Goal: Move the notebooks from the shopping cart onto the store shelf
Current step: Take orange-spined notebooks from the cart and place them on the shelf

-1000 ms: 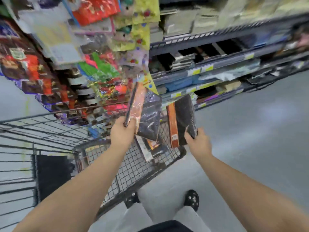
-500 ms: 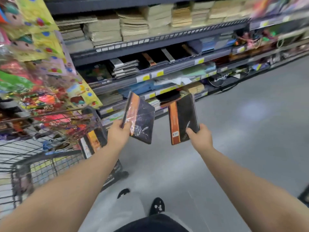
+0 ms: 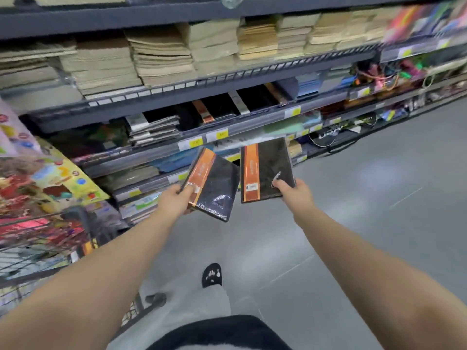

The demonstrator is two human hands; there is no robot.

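Notebooks, two of them, black-covered with an orange band down the spine and wrapped in clear plastic, are held out in mid-air in front of the grey metal store shelf, which fills the far side of the scene from left to right. Its upper tier carries stacks of tan paper pads; the tier below holds more black notebooks lying flat, with yellow price tags along the front edge. At the near left stands the wire shopping cart, piled with colourful packaged goods. Grey floor spreads to the right, with a dark shoe at the near centre.

Both bare arms reach forward. The left hand is closed on the left notebook, thumb on the orange band at its near corner, the book tilted with its far end leaning right. The right hand pinches the right notebook at its near right corner, and this one stands nearly upright. The two books sit just beside each other, apart from the shelf.
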